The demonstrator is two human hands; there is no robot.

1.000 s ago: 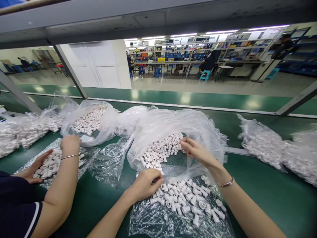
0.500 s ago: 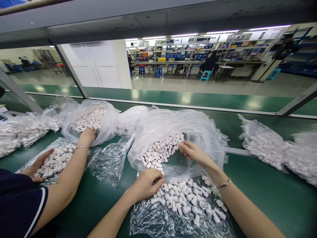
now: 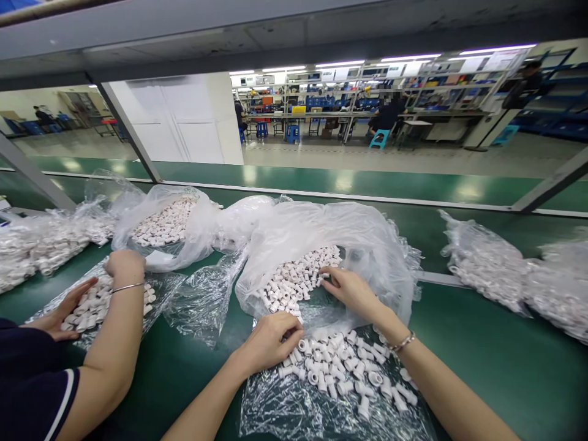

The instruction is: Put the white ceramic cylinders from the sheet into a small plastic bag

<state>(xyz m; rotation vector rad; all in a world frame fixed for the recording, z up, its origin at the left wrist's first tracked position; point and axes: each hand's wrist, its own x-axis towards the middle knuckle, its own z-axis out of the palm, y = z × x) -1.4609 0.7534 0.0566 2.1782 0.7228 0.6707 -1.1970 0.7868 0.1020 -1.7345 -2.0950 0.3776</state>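
Observation:
White fittings (image 3: 294,278) lie heaped inside an open translucent bag (image 3: 367,229) in front of me. My right hand (image 3: 349,291) reaches over the bag's mouth, its thumb and forefinger at the right edge of the heap; whether a fitting is between them is too small to tell. Below the bag, more loose fittings (image 3: 335,367) are spread on a clear plastic sheet (image 3: 285,410). My left hand (image 3: 273,343) rests at the left edge of these, fingers curled together, and what they hold, if anything, is hidden.
At the left, a co-worker's two hands surround fittings (image 3: 87,312) on another sheet, below a second open bag (image 3: 197,226). Filled bags lie at far left (image 3: 55,242) and right (image 3: 487,260). A metal shelf beam (image 3: 275,37) spans overhead.
My right hand has moved slightly left over the heap, while my left hand stays put. The co-worker's hand has left the second bag and come down to the fittings on the sheet.

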